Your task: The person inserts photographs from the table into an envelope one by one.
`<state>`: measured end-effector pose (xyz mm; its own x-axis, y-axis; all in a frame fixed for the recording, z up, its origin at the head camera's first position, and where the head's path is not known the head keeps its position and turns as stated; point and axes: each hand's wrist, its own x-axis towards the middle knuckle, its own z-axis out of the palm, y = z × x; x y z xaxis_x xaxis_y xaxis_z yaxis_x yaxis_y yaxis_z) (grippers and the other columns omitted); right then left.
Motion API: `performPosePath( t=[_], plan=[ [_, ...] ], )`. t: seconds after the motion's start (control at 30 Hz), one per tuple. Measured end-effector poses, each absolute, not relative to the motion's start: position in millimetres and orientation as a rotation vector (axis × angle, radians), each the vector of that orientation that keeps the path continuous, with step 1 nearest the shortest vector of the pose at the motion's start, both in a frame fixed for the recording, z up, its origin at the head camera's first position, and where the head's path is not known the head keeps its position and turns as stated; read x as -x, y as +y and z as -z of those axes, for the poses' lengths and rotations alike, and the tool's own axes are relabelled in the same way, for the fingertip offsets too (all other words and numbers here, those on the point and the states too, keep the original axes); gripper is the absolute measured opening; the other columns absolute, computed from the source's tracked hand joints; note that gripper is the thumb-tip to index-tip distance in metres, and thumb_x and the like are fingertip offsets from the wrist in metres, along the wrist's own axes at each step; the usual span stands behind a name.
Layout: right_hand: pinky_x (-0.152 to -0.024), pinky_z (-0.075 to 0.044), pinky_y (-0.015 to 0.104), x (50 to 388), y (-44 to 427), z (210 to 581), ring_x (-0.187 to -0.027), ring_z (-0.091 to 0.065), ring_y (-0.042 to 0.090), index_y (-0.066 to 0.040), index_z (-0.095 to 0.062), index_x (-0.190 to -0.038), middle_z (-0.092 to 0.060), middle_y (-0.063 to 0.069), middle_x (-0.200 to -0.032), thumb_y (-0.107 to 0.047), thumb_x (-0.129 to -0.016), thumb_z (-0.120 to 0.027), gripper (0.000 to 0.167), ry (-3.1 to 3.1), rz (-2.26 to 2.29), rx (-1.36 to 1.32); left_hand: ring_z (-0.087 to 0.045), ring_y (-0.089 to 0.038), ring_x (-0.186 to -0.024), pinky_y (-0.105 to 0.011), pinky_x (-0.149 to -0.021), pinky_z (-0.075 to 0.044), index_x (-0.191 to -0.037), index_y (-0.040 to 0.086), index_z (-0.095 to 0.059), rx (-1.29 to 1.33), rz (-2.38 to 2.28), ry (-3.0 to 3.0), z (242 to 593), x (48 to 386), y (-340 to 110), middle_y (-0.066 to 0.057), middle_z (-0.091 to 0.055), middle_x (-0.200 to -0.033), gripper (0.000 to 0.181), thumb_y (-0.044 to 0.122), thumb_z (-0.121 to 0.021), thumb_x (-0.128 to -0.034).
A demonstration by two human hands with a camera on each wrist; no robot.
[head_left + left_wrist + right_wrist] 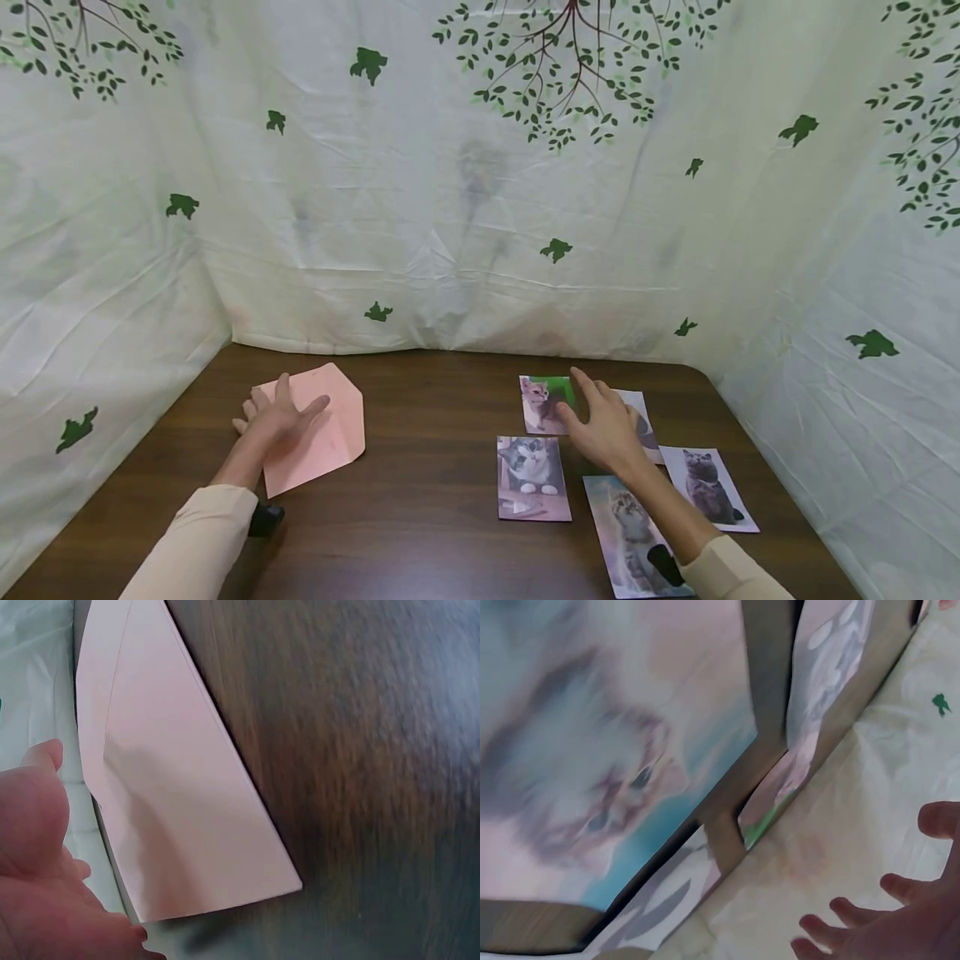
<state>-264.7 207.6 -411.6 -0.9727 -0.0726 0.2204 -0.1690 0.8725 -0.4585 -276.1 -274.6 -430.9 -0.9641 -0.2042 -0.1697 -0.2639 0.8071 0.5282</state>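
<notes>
A pink envelope (pixel 337 421) with an open-looking pointed flap lies on the left side of the table. Over its left part is my left hand (pixel 276 421), fingers spread; in the left wrist view the hand (pixel 34 855) appears beside the envelope (pixel 172 780), not gripping it. My right hand (pixel 607 429), fingers apart, hovers over several cat pictures. Nearest to it are the pink-cat picture with green (pixel 538 408) and a partly hidden picture (pixel 643 425). The right wrist view shows that hand (pixel 900 915) holding nothing.
Closer to me lie a grey-and-white cat picture (pixel 534 479), a large tabby picture (pixel 622 542) partly under my right forearm, and a dark grey cat picture (pixel 708 487). White leaf-patterned cloth (pixel 450 217) hangs around the brown wooden table (pixel 427 500).
</notes>
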Motion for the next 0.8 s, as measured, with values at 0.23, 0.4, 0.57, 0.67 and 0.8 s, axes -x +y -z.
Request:
performPosePath(
  t=[0.23, 0.4, 0.57, 0.67, 0.8],
  plan=[
    [-0.104, -0.035, 0.070, 271, 192, 416, -0.135, -0.050, 0.046, -0.024, -0.038, -0.157, -0.050, 0.020, -0.152, -0.041, -0.098, -0.058, 0.065, -2.834, -0.870, -0.196, 0.005, -0.069, -0.138, -0.078, -0.108, 0.001, -0.156, -0.006, 0.007, 0.390, -0.906, 2.810, 431, 278, -273, -0.054, 0.014, -0.147, 0.101, 0.057, -0.047, -0.0991],
    [-0.103, -0.043, 0.066, 274, 179, 416, -0.134, -0.052, 0.046, -0.023, -0.041, -0.155, -0.053, 0.017, -0.151, -0.041, -0.098, -0.059, 0.063, -2.820, -1.011, -0.187, 0.011, -0.069, -0.138, -0.077, -0.110, 0.005, -0.155, -0.008, 0.013, 0.409, -0.940, 2.783, 432, 281, -271, -0.054, 0.019, -0.147, 0.103, 0.056, -0.045, -0.0998],
    [-0.089, -0.053, 0.054, 276, 166, 415, -0.120, -0.064, 0.039, -0.024, -0.047, -0.152, -0.066, 0.018, -0.133, -0.045, -0.098, -0.059, 0.059, -2.802, -1.213, -0.121, 0.018, -0.068, -0.139, -0.074, -0.112, 0.009, -0.155, -0.008, 0.016, 0.444, -0.967, 2.747, 431, 284, -271, -0.053, 0.024, -0.146, 0.101, 0.050, -0.046, -0.1002],
    [-0.090, -0.054, 0.053, 277, 157, 414, -0.119, -0.065, 0.038, -0.021, -0.051, -0.150, -0.067, 0.020, -0.130, -0.043, -0.099, -0.058, 0.056, -2.791, -1.320, -0.114, 0.021, -0.066, -0.140, -0.072, -0.114, 0.011, -0.155, -0.007, 0.016, 0.480, -1.002, 2.725, 431, 286, -270, -0.052, 0.027, -0.146, 0.099, 0.046, -0.047, -0.0998],
    [-0.095, -0.052, 0.054, 279, 146, 414, -0.124, -0.063, 0.039, -0.017, -0.053, -0.148, -0.065, 0.021, -0.134, -0.043, -0.099, -0.058, 0.056, -2.795, -1.405, -0.102, 0.022, -0.065, -0.141, -0.070, -0.115, 0.012, -0.154, -0.008, 0.016, 0.501, -1.026, 2.716, 431, 286, -268, -0.052, 0.027, -0.145, 0.099, 0.044, -0.048, -0.0992]
  ],
)
